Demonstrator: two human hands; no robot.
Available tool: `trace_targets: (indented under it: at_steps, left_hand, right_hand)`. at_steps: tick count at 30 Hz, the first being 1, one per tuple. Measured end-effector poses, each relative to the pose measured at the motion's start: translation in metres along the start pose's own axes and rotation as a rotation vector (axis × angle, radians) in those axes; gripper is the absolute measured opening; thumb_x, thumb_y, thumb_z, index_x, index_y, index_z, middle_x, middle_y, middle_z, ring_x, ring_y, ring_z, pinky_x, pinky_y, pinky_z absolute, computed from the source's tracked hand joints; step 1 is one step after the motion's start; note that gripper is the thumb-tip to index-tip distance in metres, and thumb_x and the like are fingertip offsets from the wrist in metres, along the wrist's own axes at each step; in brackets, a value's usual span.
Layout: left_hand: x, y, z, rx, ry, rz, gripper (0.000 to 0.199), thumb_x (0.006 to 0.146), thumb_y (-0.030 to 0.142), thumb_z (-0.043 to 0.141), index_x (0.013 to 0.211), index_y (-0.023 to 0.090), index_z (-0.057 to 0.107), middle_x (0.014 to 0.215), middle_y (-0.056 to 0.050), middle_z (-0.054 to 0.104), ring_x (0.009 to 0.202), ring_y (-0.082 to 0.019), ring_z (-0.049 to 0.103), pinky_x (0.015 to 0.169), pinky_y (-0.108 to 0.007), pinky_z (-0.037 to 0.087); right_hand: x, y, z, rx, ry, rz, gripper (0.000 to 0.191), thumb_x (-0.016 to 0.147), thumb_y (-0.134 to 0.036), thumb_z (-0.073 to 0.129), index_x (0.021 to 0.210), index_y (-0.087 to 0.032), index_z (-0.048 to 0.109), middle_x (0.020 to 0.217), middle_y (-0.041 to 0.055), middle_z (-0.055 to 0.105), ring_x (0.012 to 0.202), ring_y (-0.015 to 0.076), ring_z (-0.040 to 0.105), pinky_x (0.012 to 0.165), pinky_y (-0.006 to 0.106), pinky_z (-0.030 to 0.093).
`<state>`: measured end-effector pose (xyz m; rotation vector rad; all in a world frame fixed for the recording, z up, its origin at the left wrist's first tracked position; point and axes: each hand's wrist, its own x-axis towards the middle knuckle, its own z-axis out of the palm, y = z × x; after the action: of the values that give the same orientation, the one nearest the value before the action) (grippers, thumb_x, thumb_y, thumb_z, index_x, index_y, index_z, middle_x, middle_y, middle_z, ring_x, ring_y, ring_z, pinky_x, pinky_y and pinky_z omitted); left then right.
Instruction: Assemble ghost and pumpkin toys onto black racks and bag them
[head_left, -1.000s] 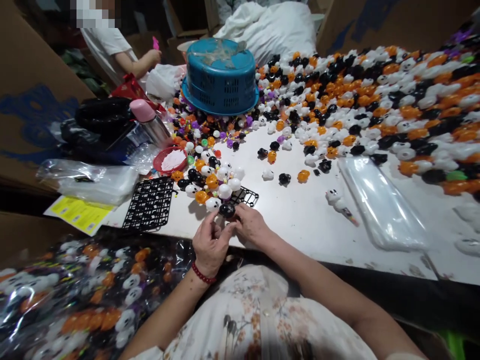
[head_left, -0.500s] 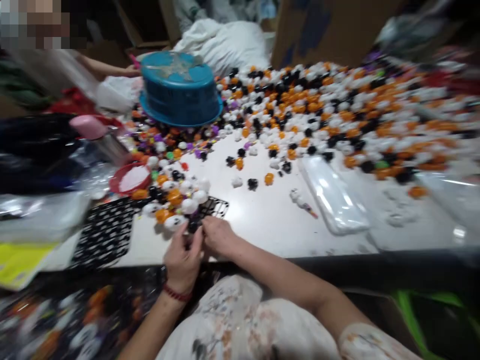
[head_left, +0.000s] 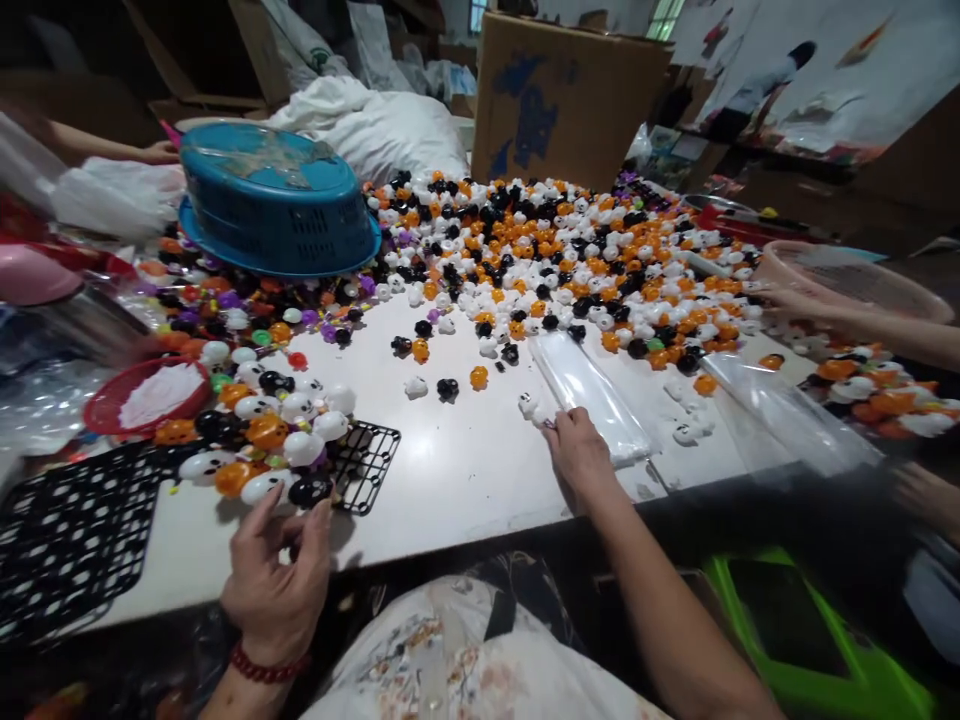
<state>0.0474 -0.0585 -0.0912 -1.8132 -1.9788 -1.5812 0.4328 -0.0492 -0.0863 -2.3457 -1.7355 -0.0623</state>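
Observation:
My left hand (head_left: 277,575), with a red bead bracelet, is at the table's front edge. Its thumb and forefinger are apart, with tips close to a black skull-faced plastic toy (head_left: 310,489) and a white ghost-faced toy (head_left: 262,487). These belong to a cluster of white, orange and black toys partly covering a black plastic grid (head_left: 381,455). Over the table's middle, my right hand (head_left: 577,455) is closed in a pinch on a small stick-like piece (head_left: 550,424), mostly hidden by the fingers. A small white toy (head_left: 527,404) lies just beyond it.
A large heap of toys (head_left: 540,240) covers the back. An overturned blue basket (head_left: 277,215) stands left, a red bowl of white material (head_left: 101,398) nearer. Clear plastic bags (head_left: 592,395) lie right of centre. Other people's arms (head_left: 847,315) show at both sides.
My right hand has left the black toy and moved right to the stick-like piece. My left hand stays by the cluster, its fingers apart. The view has turned right.

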Motion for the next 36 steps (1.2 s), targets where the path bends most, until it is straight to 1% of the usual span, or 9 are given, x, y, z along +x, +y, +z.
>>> trace_targets:
  at_steps: [3, 6, 9, 11, 15, 18, 25, 33, 36]
  left_hand:
    - [0.014, 0.006, -0.012, 0.04, 0.099, 0.312, 0.048, 0.077, 0.025, 0.075, 0.123, 0.016, 0.063, 0.086, -0.005, 0.067, 0.073, -0.016, 0.062, 0.071, -0.029, 0.053]
    - [0.031, 0.011, -0.022, 0.081, -0.025, 0.54, 0.048, 0.079, 0.019, 0.071, 0.126, 0.018, 0.062, 0.114, -0.013, 0.066, 0.109, -0.026, 0.062, 0.095, -0.041, 0.05]
    - [0.044, 0.009, -0.026, 0.128, -0.226, 0.619, 0.051, 0.084, 0.017, 0.063, 0.135, 0.021, 0.055, 0.127, -0.013, 0.064, 0.129, -0.03, 0.052, 0.109, -0.049, 0.038]
    - [0.047, 0.006, -0.026, 0.13, -0.294, 0.621, 0.051, 0.087, 0.016, 0.059, 0.138, 0.021, 0.052, 0.131, -0.012, 0.064, 0.133, -0.029, 0.05, 0.11, -0.048, 0.036]
    - [0.047, 0.0, -0.024, 0.099, -0.311, 0.618, 0.052, 0.087, 0.013, 0.058, 0.138, 0.021, 0.052, 0.134, -0.011, 0.062, 0.134, -0.027, 0.05, 0.11, -0.047, 0.037]
    - [0.047, -0.001, -0.024, 0.09, -0.31, 0.618, 0.052, 0.086, 0.013, 0.06, 0.137, 0.021, 0.053, 0.133, -0.011, 0.063, 0.133, -0.026, 0.051, 0.11, -0.045, 0.037]
    - [0.049, 0.0, -0.024, 0.084, -0.299, 0.615, 0.05, 0.086, 0.013, 0.061, 0.136, 0.021, 0.055, 0.131, -0.011, 0.065, 0.13, -0.026, 0.053, 0.109, -0.045, 0.04]
    - [0.049, -0.001, -0.025, 0.09, -0.313, 0.63, 0.053, 0.086, 0.013, 0.063, 0.137, 0.022, 0.053, 0.13, -0.011, 0.065, 0.129, -0.026, 0.054, 0.109, -0.045, 0.04]
    - [0.05, 0.0, -0.025, 0.092, -0.313, 0.637, 0.054, 0.086, 0.014, 0.064, 0.138, 0.023, 0.052, 0.13, -0.011, 0.065, 0.128, -0.026, 0.055, 0.108, -0.045, 0.041]
  right_hand:
    - [-0.001, -0.016, 0.006, 0.092, -0.021, -0.063, 0.02, 0.096, -0.024, 0.044, 0.089, -0.015, 0.061, 0.093, 0.0101, 0.059, 0.076, 0.0192, 0.056, 0.068, 0.031, 0.041]
    - [-0.007, -0.072, 0.01, 0.465, -0.097, -0.125, 0.018, 0.094, -0.026, 0.045, 0.091, -0.016, 0.059, 0.082, 0.0063, 0.06, 0.072, 0.0184, 0.054, 0.067, 0.031, 0.04]
    - [-0.018, -0.146, 0.018, 0.988, -0.403, -0.181, 0.022, 0.09, -0.036, 0.052, 0.096, -0.017, 0.059, 0.082, 0.004, 0.064, 0.07, 0.0165, 0.056, 0.064, 0.028, 0.043]
    - [-0.024, -0.19, 0.027, 1.194, -0.544, -0.229, 0.026, 0.087, -0.039, 0.057, 0.097, -0.015, 0.061, 0.086, 0.005, 0.066, 0.073, 0.0166, 0.059, 0.066, 0.029, 0.046]
    - [-0.021, -0.239, 0.046, 1.177, -0.514, -0.333, 0.017, 0.081, -0.032, 0.061, 0.087, -0.015, 0.064, 0.079, 0.0029, 0.066, 0.071, 0.0156, 0.056, 0.066, 0.028, 0.046]
    - [-0.014, -0.248, 0.047, 1.067, -0.478, -0.419, 0.01, 0.08, -0.022, 0.057, 0.083, -0.015, 0.065, 0.076, 0.002, 0.065, 0.069, 0.0149, 0.055, 0.067, 0.026, 0.045]
    - [-0.006, -0.248, 0.038, 0.88, -0.411, -0.645, 0.02, 0.082, -0.011, 0.051, 0.093, -0.016, 0.066, 0.085, 0.0041, 0.069, 0.071, 0.0155, 0.057, 0.069, 0.025, 0.044]
    - [-0.003, -0.249, 0.034, 0.796, -0.416, -0.634, 0.014, 0.084, -0.014, 0.055, 0.088, -0.016, 0.068, 0.081, 0.005, 0.07, 0.07, 0.0163, 0.058, 0.066, 0.024, 0.043]
    - [0.002, -0.248, 0.034, 0.814, -0.475, -0.635, 0.014, 0.082, -0.013, 0.057, 0.089, -0.017, 0.069, 0.082, 0.003, 0.071, 0.074, 0.0165, 0.061, 0.067, 0.023, 0.044]
